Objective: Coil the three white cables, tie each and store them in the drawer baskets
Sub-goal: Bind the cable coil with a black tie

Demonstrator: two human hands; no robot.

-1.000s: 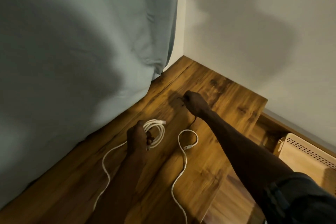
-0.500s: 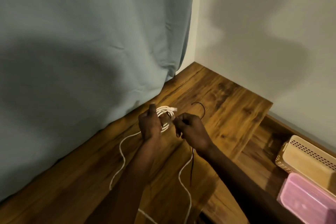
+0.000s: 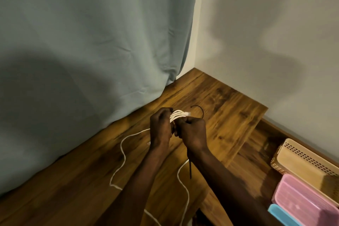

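No readable text. Left hand (image 3: 161, 126) grips white cable coil (image 3: 177, 115); right hand (image 3: 192, 132) pinches black tie (image 3: 190, 169). Baskets (image 3: 304, 159) right of tabletop (image 3: 229, 115), curtain (image 3: 91, 42) behind.

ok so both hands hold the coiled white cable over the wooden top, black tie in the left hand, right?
Not quite: the head view shows the black tie hanging from the right hand, not the left hand. Both hands do hold the coiled white cable over the wooden top.

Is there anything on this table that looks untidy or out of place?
Only unfinished work. Two white cables lie loose and uncoiled on the wooden table. The left hand holds a coil while the right hand holds a thin black tie. Nothing looks damaged.
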